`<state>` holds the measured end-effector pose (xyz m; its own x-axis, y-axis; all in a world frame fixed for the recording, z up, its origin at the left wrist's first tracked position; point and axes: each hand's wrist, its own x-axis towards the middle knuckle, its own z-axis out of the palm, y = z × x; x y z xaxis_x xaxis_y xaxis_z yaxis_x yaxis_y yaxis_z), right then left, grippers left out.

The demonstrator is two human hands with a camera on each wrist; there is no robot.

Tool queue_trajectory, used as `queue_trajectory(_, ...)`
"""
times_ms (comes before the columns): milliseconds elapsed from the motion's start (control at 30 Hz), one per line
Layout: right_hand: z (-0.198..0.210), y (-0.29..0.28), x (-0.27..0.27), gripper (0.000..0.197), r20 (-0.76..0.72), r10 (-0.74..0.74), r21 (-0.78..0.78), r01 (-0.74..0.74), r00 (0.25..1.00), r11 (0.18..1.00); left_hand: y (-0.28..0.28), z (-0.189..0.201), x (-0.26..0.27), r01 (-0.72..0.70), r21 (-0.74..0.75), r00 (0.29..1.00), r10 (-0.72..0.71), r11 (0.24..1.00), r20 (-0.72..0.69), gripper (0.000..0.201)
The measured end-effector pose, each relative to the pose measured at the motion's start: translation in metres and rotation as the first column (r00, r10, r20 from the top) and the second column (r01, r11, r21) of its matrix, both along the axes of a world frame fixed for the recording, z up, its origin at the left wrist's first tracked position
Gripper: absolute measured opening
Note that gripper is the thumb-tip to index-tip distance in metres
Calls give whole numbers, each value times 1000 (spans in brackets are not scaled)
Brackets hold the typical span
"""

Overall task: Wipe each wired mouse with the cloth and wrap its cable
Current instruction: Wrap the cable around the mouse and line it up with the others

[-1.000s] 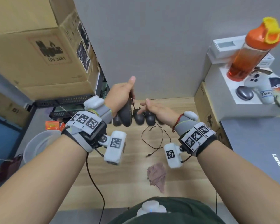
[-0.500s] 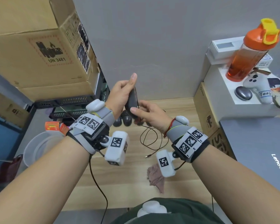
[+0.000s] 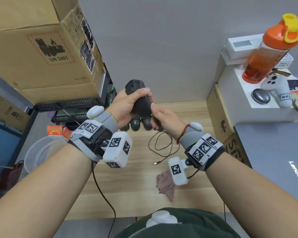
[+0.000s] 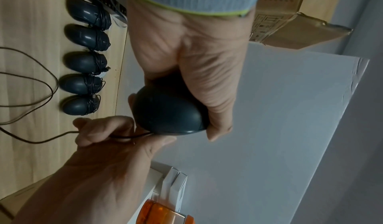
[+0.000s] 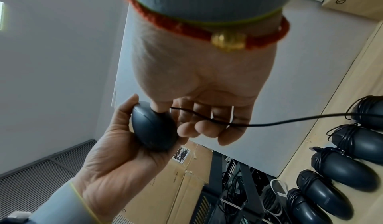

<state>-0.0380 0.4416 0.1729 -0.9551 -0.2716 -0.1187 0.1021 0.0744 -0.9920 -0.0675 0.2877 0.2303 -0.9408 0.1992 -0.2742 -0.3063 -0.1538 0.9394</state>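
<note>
Mouse gripped in left hand, cable pinched by right hand, above table edge.

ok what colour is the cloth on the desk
The cloth is a dull pinkish brown, seen best in the head view.

- Dark grey, glossy plastic wired mouse, thin black cable.
- Dusty pink crumpled cloth on pale wood-grain table.
- Orange translucent bottle with yellow cap.
- Brown cardboard box, black print with red dashed border.
- Red braided wrist cord with gold bead.
</note>
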Motion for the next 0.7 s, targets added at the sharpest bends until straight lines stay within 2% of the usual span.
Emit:
queue_trajectory(167, 5, -2, -2, 59, 24, -72, -37, 72, 997, 997, 3, -1, 5, 14, 88, 1000, -15, 996, 6, 40)
queue_trajectory(300, 4, -2, -6, 57, 15, -118, -57, 119, 993, 991, 5, -2, 8, 26, 101, 1000, -28, 995, 14, 16)
queue_trajectory(400, 4, -1, -8, 59, 13, -136, -18, 136, 991, 991, 5, -1, 7, 37, 103, 999, -41, 994, 31, 16)
queue_trajectory(533, 0, -4, -10, 52, -22, -91, -10, 90, 996, 996, 6, -2, 1, -4, 70, 1000, 3, 998, 18, 29)
queue_trajectory(700, -6, -12, -15, 43, -156, -160, 219, 192, 975, 957, 17, -12, 3, -70, 43, 996, 68, 997, 55, 36)
